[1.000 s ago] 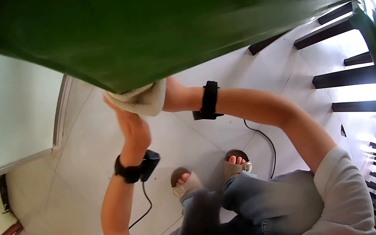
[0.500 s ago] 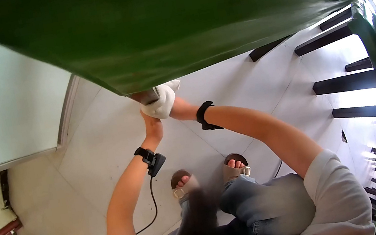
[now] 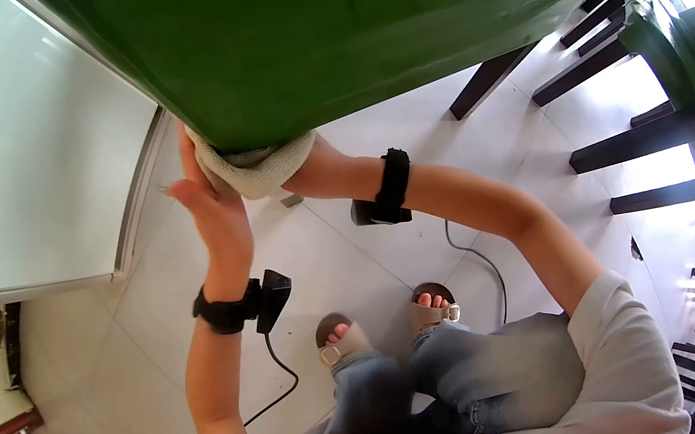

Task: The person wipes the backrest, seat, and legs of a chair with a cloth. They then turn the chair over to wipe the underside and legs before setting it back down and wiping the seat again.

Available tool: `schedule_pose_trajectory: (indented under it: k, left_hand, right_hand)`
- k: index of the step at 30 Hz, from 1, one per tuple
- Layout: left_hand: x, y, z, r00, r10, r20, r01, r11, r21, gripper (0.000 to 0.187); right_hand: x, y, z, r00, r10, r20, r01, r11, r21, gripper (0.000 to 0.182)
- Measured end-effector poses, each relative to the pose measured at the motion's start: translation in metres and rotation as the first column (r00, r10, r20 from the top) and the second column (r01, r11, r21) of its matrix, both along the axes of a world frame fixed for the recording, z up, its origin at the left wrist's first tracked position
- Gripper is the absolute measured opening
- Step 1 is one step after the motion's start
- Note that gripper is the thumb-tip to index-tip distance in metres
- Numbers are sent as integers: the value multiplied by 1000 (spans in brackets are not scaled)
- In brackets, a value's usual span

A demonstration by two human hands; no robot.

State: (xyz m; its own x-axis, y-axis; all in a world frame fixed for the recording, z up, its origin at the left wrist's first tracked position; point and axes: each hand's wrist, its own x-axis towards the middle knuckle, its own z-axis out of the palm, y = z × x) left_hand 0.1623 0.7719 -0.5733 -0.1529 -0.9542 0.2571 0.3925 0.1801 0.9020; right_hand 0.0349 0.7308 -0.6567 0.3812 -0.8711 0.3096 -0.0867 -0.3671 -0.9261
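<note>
A whitish cloth (image 3: 266, 174) is wrapped round something at the lower corner of the green cover (image 3: 308, 47). My left hand (image 3: 209, 195) presses against the cloth's left side, its thumb apart from the rest; the other fingers run up behind the cloth and the cover's edge. My right hand lies at the cloth's right side, its fingers hidden by the cloth and the green cover. Below the cloth a small part of a dark leg end (image 3: 292, 200) shows near the floor. Black bands with small devices are strapped round both wrists.
At the left stands a large pale panel (image 3: 13, 164) with a metal edge. Dark chair legs (image 3: 658, 130) and green-covered seats line the right side. My sandalled feet are on the tiled floor (image 3: 374, 259), and thin black cables hang from the wrist devices.
Both hands and the cloth have moved up, the left hand also leftward. The cloth now spreads wider round the cover's corner, and the left thumb has come into view.
</note>
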Motion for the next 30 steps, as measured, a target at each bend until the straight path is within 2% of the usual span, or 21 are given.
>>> schedule_pose_trajectory:
  k: [3, 5, 7, 10, 14, 16, 18, 21, 23, 24, 25, 26, 28, 29, 30]
  left_hand:
    - [-8, -3, -1, 999, 33, 41, -32, 999, -11, 81]
    - [-8, -3, -47, 987, 155, 43, -159, 983, 95, 79]
    - [-2, -3, -95, 977, 185, 104, -197, 972, 130, 76]
    - [16, -4, -149, 973, 94, 209, -120, 986, 116, 71]
    - [26, 5, -237, 957, -59, 284, -18, 965, 261, 62]
    - [30, 8, -286, 942, -135, 307, 18, 935, 355, 58]
    - [34, 7, -311, 931, -203, 302, 65, 909, 411, 54]
    - [39, 2, -293, 915, -303, 265, 167, 884, 436, 54]
    - [44, -3, -289, 896, -374, 241, 241, 863, 443, 56]
    - [36, -3, -267, 923, -330, 199, 211, 866, 454, 56]
    - [21, 1, -224, 945, -286, 156, 185, 865, 466, 55]
    - [17, 4, -202, 959, -252, 127, 162, 859, 486, 56]
    - [12, 5, -172, 978, -192, 88, 118, 843, 525, 59]
    - [11, 4, -163, 983, -167, 75, 100, 832, 546, 61]
    - [12, 3, -155, 983, -172, 69, 112, 849, 517, 63]
  right_hand:
    - [0, 5, 15, 991, -3, 133, 2, 1000, 7, 35]
    - [2, 10, 21, 980, 8, 198, -4, 1000, -25, 34]
    - [7, 10, 20, 972, 43, 230, -29, 998, -63, 32]
    - [8, 9, -8, 990, 25, 142, -10, 995, -101, 31]
    - [7, 21, -39, 991, -87, 105, 51, 949, 310, 40]
    - [3, 19, -72, 998, -55, 16, 43, 905, 423, 41]
    - [1, 10, -115, 991, 67, -120, -6, 894, 448, 43]
    - [0, 3, -136, 953, 155, -260, -36, 911, 412, 45]
    - [-1, 9, -105, 932, 102, -349, 5, 956, 292, 42]
    - [-2, 9, -98, 917, 69, -394, 22, 975, 222, 41]
    - [-1, 9, -100, 908, -4, -419, 38, 997, 73, 38]
    - [0, 8, -103, 894, -92, -438, 62, 995, -81, 36]
    - [-3, 8, -101, 937, -125, -326, 77, 985, -157, 34]
    - [-3, 6, -101, 921, -135, -366, 90, 986, -138, 31]
    - [-4, 9, -91, 957, -107, -269, 114, 993, 10, 30]
